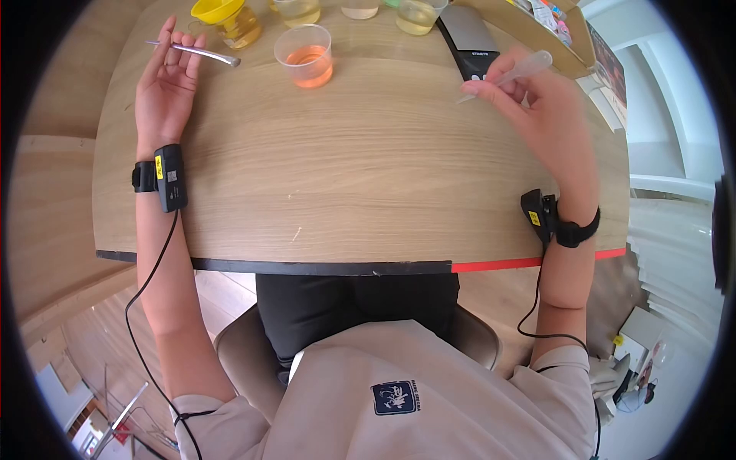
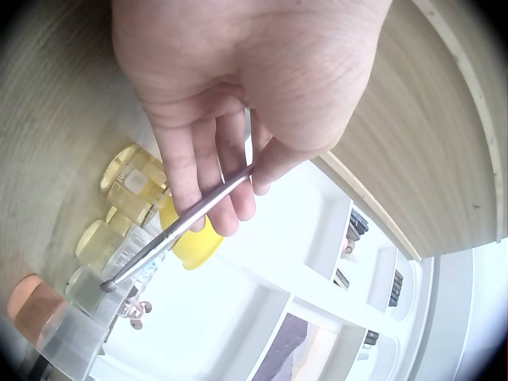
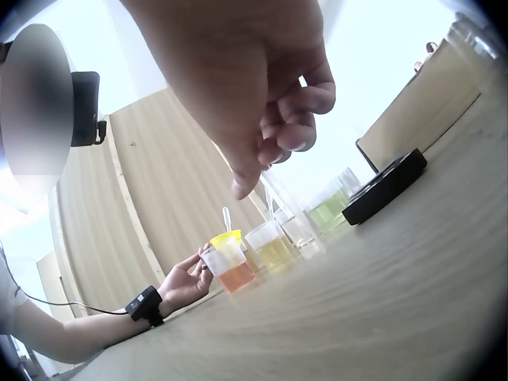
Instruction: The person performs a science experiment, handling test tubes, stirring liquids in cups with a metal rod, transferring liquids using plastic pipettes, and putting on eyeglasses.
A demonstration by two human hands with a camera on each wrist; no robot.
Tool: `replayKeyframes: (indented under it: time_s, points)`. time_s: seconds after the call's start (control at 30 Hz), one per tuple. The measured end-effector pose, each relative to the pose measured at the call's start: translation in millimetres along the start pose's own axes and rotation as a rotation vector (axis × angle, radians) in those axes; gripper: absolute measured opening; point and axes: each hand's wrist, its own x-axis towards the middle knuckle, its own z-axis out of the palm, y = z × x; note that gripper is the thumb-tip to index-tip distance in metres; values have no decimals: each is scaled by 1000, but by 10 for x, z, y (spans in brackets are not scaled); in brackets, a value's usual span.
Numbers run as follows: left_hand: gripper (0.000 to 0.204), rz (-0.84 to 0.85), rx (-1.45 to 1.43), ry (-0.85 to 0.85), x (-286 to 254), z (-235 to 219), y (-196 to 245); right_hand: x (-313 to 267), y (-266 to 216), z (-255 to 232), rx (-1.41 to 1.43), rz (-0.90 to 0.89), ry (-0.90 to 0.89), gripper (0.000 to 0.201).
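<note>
In the head view my left hand (image 1: 166, 96), palm up at the table's left, holds a thin silver rod (image 1: 205, 53) with a small rounded end. The left wrist view shows the rod (image 2: 184, 221) lying across the fingers under the thumb, its dark tip overlapping the cups. My right hand (image 1: 550, 103) pinches a translucent plastic dropper (image 1: 529, 64), bulb upward and thin tip pointing down-left, over the right side of the table. Between the hands stands a clear plastic cup (image 1: 305, 63) of orange liquid, apart from both.
A yellow funnel (image 1: 218, 9) sits on a beaker of yellow liquid (image 1: 243, 31) at the back left. Cups of pale liquid, one of them yellowish (image 1: 418, 18), line the back. A black digital scale (image 1: 469, 47) lies near the right hand, beside a cardboard box (image 1: 563, 42).
</note>
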Motion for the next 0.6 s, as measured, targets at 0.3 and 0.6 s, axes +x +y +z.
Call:
replayKeyframes:
  time_s: [0.3,0.6]
  points:
    - [43,-13,-30,-26,17,-51,0,3,-38,-22,199,7,-91,15]
    - [44,-6,-24,-40,22,-65,-5,5,50,6,108,-38,-20,13]
